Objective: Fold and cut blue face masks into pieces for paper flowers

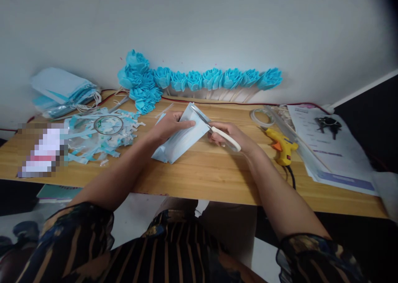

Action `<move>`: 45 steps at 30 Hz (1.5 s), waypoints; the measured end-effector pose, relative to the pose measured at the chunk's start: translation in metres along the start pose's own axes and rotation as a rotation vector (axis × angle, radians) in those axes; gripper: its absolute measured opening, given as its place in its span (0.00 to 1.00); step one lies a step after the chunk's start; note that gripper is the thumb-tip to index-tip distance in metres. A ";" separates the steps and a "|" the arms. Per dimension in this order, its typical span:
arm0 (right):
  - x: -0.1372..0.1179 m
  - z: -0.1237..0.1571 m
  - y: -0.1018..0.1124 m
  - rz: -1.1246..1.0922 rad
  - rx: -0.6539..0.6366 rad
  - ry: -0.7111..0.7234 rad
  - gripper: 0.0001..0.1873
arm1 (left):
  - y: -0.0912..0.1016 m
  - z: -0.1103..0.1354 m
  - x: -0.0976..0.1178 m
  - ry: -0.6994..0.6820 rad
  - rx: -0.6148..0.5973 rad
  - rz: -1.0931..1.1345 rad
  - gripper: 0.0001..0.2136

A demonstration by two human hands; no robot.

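My left hand (174, 127) grips a pale blue face mask (183, 144), thumb lying across its face. The mask is tilted above the table, its lower corner towards me. White-handled scissors (228, 139) are in my right hand (225, 133), fingers wrapped round the handles. The blades reach across the mask's upper right edge; whether they are open or shut on the material is hard to make out. To the left of my left hand lies a heap of blue and white scraps (124, 129), with a roll of clear tape (108, 125) on it.
Several blue handmade flowers (212, 79) on sticks lean along the wall. A stack of masks (62, 88) lies at the back left. On the right are a yellow glue gun (283, 147), another tape roll (263, 118), printed paper (336, 150) and keys (328, 124). The wooden table (199, 179) ends near me.
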State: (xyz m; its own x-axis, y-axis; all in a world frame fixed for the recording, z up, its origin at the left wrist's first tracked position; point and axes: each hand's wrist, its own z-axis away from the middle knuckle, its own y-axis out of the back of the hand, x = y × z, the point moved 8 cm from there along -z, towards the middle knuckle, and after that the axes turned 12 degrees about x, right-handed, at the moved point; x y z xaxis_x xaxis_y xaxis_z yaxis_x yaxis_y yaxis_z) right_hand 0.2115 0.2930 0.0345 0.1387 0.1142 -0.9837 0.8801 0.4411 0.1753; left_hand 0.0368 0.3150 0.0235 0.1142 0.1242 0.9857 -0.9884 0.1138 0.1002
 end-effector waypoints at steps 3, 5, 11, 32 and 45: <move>-0.002 0.000 0.000 -0.014 0.016 -0.008 0.29 | -0.001 0.000 0.000 0.016 0.000 0.025 0.24; -0.002 0.000 -0.001 -0.031 0.024 -0.022 0.28 | -0.001 0.001 -0.001 0.026 -0.006 0.032 0.25; -0.003 0.000 0.001 -0.037 0.073 -0.086 0.27 | 0.000 0.002 -0.001 0.026 -0.017 0.026 0.25; 0.003 0.000 0.002 -0.024 0.020 -0.079 0.28 | 0.017 -0.003 0.006 -0.042 0.096 0.006 0.27; -0.002 0.001 -0.005 0.003 -0.033 -0.018 0.27 | 0.003 0.000 0.000 0.002 -0.013 -0.020 0.21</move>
State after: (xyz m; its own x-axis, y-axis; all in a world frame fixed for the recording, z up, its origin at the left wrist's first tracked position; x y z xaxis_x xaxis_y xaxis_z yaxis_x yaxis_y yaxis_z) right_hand 0.2070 0.2899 0.0351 0.1495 0.0995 -0.9837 0.8643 0.4701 0.1789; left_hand 0.0341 0.3157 0.0234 0.1341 0.1232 0.9833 -0.9846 0.1290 0.1181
